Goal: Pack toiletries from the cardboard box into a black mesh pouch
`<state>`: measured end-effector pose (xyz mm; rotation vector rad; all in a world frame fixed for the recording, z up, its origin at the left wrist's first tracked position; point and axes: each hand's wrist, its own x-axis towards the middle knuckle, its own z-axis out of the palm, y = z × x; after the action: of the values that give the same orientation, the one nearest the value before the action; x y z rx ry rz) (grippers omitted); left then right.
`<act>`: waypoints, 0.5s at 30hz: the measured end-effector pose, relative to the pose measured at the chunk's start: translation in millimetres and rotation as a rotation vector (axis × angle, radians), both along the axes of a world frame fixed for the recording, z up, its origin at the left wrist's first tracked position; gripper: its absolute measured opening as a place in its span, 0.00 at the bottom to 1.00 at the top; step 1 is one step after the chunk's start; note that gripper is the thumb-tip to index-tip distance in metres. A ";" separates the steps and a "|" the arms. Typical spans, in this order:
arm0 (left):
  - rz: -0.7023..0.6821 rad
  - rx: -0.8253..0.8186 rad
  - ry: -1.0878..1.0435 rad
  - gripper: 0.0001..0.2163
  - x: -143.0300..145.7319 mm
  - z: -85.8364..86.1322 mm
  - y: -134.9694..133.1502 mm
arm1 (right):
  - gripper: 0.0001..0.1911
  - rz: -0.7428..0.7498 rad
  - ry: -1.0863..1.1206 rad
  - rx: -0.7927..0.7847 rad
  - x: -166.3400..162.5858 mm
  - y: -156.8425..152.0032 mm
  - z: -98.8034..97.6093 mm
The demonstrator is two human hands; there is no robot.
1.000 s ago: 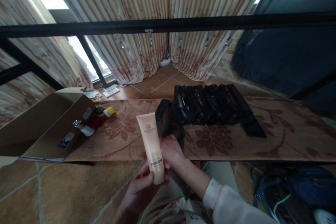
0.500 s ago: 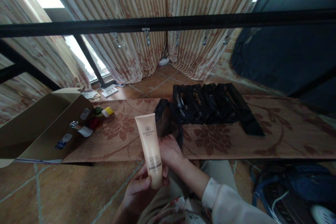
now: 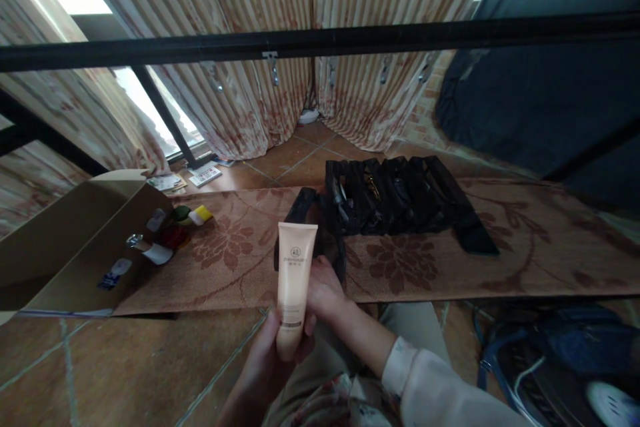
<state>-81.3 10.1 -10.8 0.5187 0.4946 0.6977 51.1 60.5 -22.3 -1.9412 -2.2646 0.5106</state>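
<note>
Both hands low, middle of scene, near side. Left hand (image 3: 267,355) closed around the lower part of a beige plastic squeeze tube (image 3: 294,280), thumb on its left side, fingertips showing on its right. Tube long axis runs near to far, leaning slightly right at the far end; flat crimped end far, rounded end near, printed face toward the wearer. Right hand (image 3: 327,288) just right of the tube, back of hand up, fingers partly hidden behind it; can't tell how far open or if it has hold of anything.

Left side, well apart: open brown cardboard box (image 3: 103,267). Middle: 1 soft black mesh pouch (image 3: 329,233), just beyond the hands; tube's far end overlaps it in view, contact unclear. Right hand is the nearer of the 2, at the pouch's near edge. Further right: row of black mesh compartments (image 3: 395,203) on a brown patterned woven runner (image 3: 400,263).
</note>
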 end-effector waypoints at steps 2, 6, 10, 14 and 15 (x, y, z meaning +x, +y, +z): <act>0.015 -0.007 0.019 0.21 2.4 0.4 -0.9 | 0.15 -0.003 0.004 0.009 0.7 -0.6 -1.6; 0.035 -0.025 0.032 0.22 6.0 3.7 -2.1 | 0.15 -0.020 0.030 0.015 0.9 -1.7 -1.5; 0.006 -0.059 0.052 0.23 6.4 6.4 -0.6 | 0.14 -0.025 0.044 0.031 -0.2 -1.8 -0.3; 0.022 -0.078 0.067 0.21 6.5 6.8 0.3 | 0.13 -0.034 0.053 0.021 0.1 -0.4 -0.9; 0.038 -0.076 0.070 0.21 6.9 7.0 0.4 | 0.13 -0.036 0.058 0.022 0.4 -0.1 -0.9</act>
<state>-74.4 10.5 -3.8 0.4647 0.5957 0.6957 51.5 60.5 -23.2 -1.9273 -2.1867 0.5286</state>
